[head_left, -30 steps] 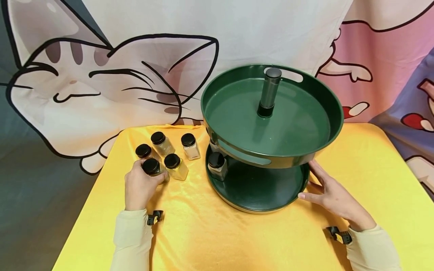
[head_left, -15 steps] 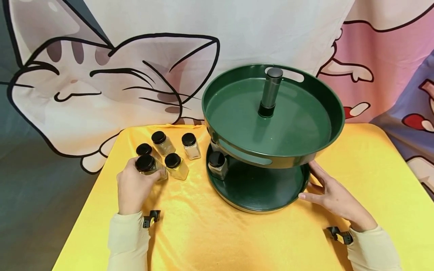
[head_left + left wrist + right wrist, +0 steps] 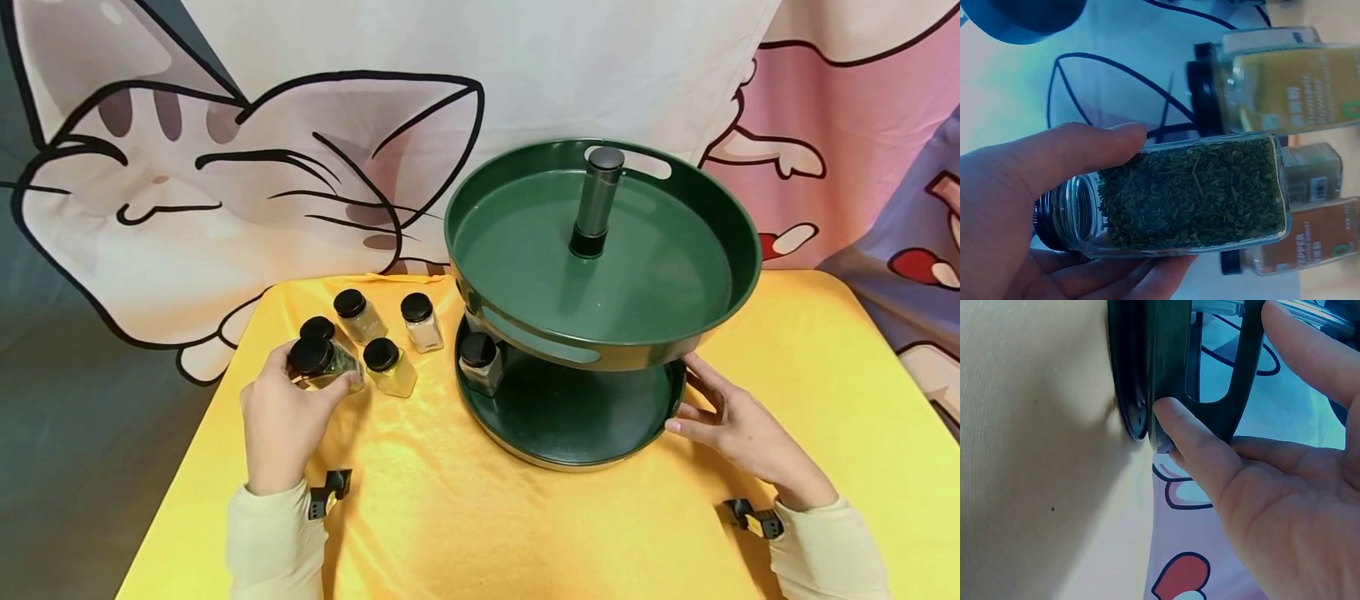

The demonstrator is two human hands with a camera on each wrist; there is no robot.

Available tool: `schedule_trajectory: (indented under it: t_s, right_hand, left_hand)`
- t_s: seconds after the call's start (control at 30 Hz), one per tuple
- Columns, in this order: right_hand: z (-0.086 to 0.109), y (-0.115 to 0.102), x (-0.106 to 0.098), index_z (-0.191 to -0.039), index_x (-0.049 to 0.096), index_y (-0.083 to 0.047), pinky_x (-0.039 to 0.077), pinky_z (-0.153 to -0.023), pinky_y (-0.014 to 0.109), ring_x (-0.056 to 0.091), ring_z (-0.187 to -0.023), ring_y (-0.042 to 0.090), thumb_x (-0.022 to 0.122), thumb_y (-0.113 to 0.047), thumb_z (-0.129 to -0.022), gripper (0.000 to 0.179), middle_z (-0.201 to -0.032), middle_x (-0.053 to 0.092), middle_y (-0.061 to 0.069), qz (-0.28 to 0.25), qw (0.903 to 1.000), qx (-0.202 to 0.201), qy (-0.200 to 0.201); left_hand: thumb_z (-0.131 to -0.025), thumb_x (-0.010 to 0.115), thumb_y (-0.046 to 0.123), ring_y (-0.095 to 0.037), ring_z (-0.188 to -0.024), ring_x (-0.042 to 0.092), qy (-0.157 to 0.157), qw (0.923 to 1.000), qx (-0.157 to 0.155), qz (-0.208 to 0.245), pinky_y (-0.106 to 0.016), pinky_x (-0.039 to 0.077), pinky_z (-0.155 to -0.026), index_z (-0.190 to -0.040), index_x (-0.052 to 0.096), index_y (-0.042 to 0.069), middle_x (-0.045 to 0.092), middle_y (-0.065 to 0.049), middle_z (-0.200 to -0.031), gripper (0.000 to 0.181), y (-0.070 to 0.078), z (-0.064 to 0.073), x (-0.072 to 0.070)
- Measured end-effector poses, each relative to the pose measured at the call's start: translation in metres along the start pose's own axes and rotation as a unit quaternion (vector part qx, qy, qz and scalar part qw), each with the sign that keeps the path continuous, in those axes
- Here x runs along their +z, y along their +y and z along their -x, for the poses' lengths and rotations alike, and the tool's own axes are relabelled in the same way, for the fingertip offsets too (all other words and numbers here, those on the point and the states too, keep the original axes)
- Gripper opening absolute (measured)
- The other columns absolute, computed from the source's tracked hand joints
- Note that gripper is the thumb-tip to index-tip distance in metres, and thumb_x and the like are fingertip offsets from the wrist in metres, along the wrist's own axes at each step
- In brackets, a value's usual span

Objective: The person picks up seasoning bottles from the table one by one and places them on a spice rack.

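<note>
My left hand (image 3: pixel 285 421) grips a glass spice jar (image 3: pixel 336 365) with a black lid, lifted and tilted. In the left wrist view, green dried herb flakes fill this herb jar (image 3: pixel 1191 194), the thumb along one side and the fingers under the other. At the right, my right hand (image 3: pixel 738 433) touches the rim of the lower tray (image 3: pixel 570 458) of a green two-tier round stand, its thumb and fingers fairly straight. In the right wrist view, one fingertip (image 3: pixel 1169 409) rests against the tray's outer wall. The upper tray (image 3: pixel 652 283) hides part of the lower one.
Beside the left hand stand a yellow turmeric jar (image 3: pixel 390 368), a clear-sided jar (image 3: pixel 362 318), a white-filled jar (image 3: pixel 422 323) and a partly hidden pepper jar (image 3: pixel 318 327). A black-lidded jar (image 3: pixel 481 364) sits at the lower tray's left, another jar partly hidden behind it.
My left hand has drawn the herb jar left and up off the yellow cloth, tilting it. The right hand has shifted only slightly at the tray's rim.
</note>
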State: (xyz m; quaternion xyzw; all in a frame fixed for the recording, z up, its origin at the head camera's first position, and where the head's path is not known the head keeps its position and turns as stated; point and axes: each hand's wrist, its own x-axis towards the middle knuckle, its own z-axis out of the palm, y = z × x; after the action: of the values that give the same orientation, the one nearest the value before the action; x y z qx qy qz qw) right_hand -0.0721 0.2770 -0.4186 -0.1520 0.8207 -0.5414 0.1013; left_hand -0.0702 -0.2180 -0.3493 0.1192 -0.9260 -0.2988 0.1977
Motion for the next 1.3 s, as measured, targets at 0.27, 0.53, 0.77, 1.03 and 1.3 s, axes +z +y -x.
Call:
schedule_trajectory:
  t_s: [0.27, 0.53, 0.77, 1.03, 1.3]
  right_hand:
    - [0.000, -0.002, 0.001, -0.162, 0.011, -0.019, 0.046, -0.092, 0.012, 0.024, -0.148, 0.028, 0.077, -0.006, -0.088, 0.100, -0.165, 0.013, 0.020, 0.015, 0.9998, 0.012, 0.008]
    - [-0.002, -0.003, 0.002, -0.162, 0.012, -0.026, 0.040, -0.093, 0.008, 0.016, -0.150, 0.036, 0.080, -0.011, -0.086, 0.103, -0.166, 0.012, 0.016, 0.040, 0.9990, 0.015, 0.007]
    - [-0.003, -0.004, 0.002, -0.162, 0.010, -0.026, 0.034, -0.096, 0.005, 0.014, -0.151, 0.032, 0.082, -0.014, -0.085, 0.106, -0.168, 0.009, 0.008, 0.071, 0.9974, 0.006, 0.007]
    - [-0.004, -0.006, 0.004, -0.162, 0.009, -0.029, 0.033, -0.097, 0.005, 0.011, -0.152, 0.030, 0.083, -0.012, -0.083, 0.109, -0.168, 0.004, 0.003, 0.069, 0.9976, -0.002, 0.006]
    - [-0.003, -0.007, 0.006, -0.162, 0.006, -0.032, 0.029, -0.098, 0.003, 0.010, -0.152, 0.030, 0.083, -0.015, -0.083, 0.111, -0.168, 0.005, 0.002, 0.079, 0.9969, 0.005, 0.008]
  left_hand:
    - [-0.073, 0.090, 0.026, -0.038, -0.079, 0.066, 0.012, 0.9998, 0.011, 0.015, -0.048, 0.047, -0.073, -0.120, 0.065, -0.002, 0.073, -0.020, -0.095, 0.061, 0.012, 0.005, -0.008]
    - [-0.073, 0.090, 0.025, -0.039, -0.083, 0.068, 0.030, 0.9990, 0.017, 0.027, -0.051, 0.051, -0.075, -0.121, 0.065, -0.001, 0.074, -0.019, -0.101, 0.060, 0.021, 0.011, -0.015]
    - [-0.072, 0.091, 0.024, -0.037, -0.082, 0.070, 0.044, 0.9976, 0.042, 0.033, -0.044, 0.052, -0.072, -0.121, 0.066, -0.001, 0.074, -0.017, -0.101, 0.060, 0.028, 0.016, -0.017]
    - [-0.068, 0.094, 0.017, -0.030, -0.086, 0.071, 0.043, 0.9927, 0.086, 0.074, -0.013, 0.043, -0.072, -0.120, 0.067, 0.000, 0.075, -0.012, -0.101, 0.061, 0.039, 0.023, -0.011]
    - [-0.065, 0.096, 0.014, -0.023, -0.092, 0.072, 0.007, 0.9852, 0.135, 0.106, -0.039, 0.057, -0.076, -0.119, 0.068, 0.005, 0.075, -0.005, -0.102, 0.061, 0.048, 0.030, 0.005]
